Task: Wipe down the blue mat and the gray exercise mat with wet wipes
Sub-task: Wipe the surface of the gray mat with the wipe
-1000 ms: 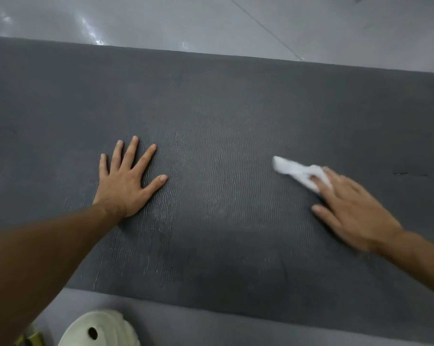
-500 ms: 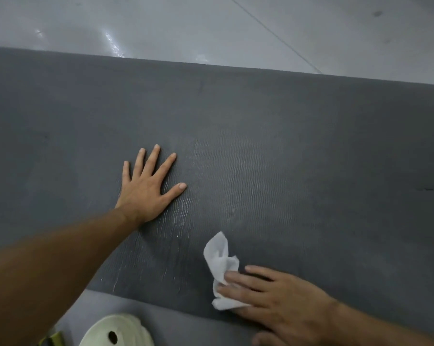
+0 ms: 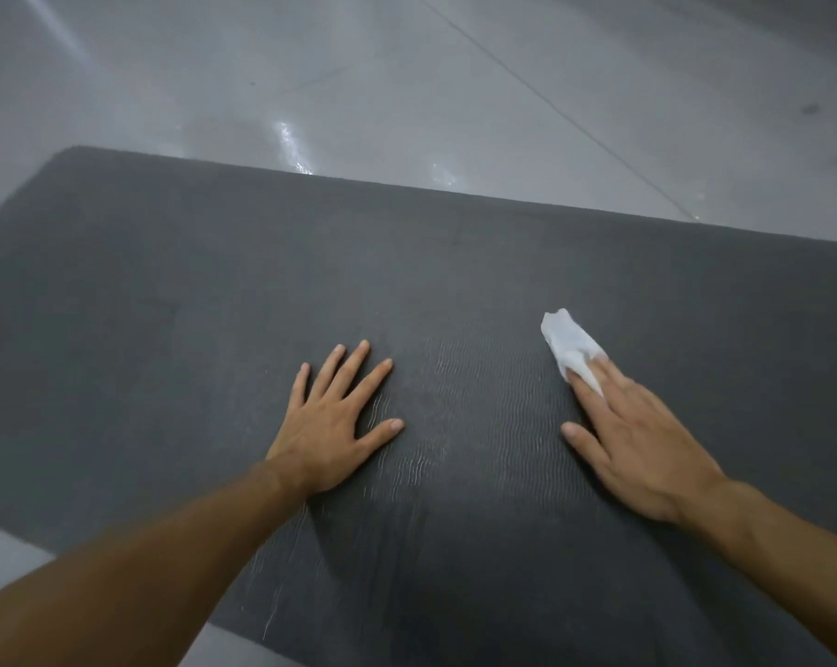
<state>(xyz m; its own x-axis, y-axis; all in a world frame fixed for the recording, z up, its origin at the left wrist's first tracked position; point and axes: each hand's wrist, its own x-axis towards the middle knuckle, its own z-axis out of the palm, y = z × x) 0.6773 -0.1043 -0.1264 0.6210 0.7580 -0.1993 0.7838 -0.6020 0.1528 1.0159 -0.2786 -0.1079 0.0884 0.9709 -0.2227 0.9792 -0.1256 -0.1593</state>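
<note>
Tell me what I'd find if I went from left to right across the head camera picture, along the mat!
The left hand, lying flat → a bare, ripply stretch of the gray exercise mat → the right hand, its fingers pressing the white wet wipe.

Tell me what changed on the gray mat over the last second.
The right hand swept the wet wipe from the right side back to the near edge of the gray mat, then out again, away from the person. Nothing was picked up or let go; its fingers kept pressing the wipe. The left hand stayed flat on the mat.
</note>
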